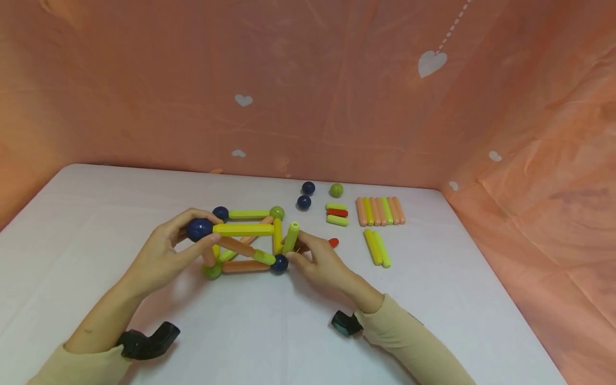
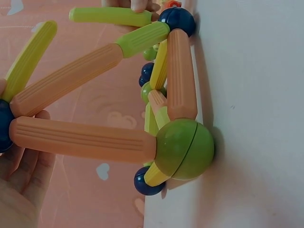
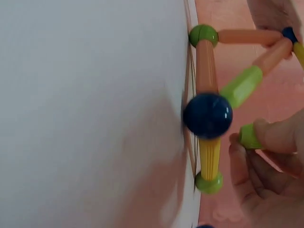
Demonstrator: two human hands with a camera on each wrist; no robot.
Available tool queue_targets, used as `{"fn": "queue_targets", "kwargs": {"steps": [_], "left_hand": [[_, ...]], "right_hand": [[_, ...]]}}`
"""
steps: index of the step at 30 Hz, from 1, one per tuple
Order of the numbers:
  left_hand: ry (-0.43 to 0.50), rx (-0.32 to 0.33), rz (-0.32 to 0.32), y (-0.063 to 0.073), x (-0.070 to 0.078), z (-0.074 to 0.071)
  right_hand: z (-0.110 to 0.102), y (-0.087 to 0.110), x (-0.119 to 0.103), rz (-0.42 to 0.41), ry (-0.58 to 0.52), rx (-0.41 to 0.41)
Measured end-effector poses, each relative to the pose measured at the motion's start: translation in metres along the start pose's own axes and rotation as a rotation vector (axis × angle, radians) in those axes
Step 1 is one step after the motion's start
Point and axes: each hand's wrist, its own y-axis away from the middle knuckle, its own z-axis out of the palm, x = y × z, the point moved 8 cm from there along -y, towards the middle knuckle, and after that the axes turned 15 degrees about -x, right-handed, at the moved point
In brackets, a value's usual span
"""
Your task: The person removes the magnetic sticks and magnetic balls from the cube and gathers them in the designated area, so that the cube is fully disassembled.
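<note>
A frame of ribbed rods and balls stands on the white table. My left hand [image 1: 161, 256] holds the raised dark blue ball [image 1: 199, 229] between thumb and fingers. From that ball a yellow rod [image 1: 245, 230] points right, and peach rods [image 2: 83, 138] slope down to the base. At the front right base corner is another dark blue ball [image 3: 208, 115]. Close beside it my right hand [image 1: 322, 264] pinches a light green rod [image 1: 291, 238] by its lower part, tilted upward. The right wrist view shows a gap between that rod's visible end [image 3: 249, 136] and the ball.
Behind the frame lie two loose blue balls [image 1: 304, 202] and a green ball [image 1: 336, 190]. Short green and red rods [image 1: 337, 213] lie near them. Farther right are a row of longer rods [image 1: 380, 211] and a yellow-green pair [image 1: 377, 248]. Pink cloth [image 1: 308, 91] hangs behind.
</note>
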Motion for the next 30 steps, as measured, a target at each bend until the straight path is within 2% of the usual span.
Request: {"fn": "queue_targets", "kwargs": {"steps": [9, 14, 22, 30], "left_hand": [[-0.017, -0.003, -0.029, 0.001, -0.004, 0.0], [-0.023, 0.001, -0.038, 0.002, -0.007, -0.001], [-0.032, 0.009, -0.034, 0.003, -0.01, -0.001], [-0.028, 0.01, -0.007, 0.0, -0.007, 0.0]], "right_hand": [[-0.023, 0.027, 0.026, 0.079, -0.072, 0.08], [-0.036, 0.044, 0.04, 0.088, -0.086, 0.11], [-0.054, 0.07, 0.06, 0.147, -0.027, 0.155], [-0.075, 0.094, 0.081, 0.265, -0.025, 0.203]]}}
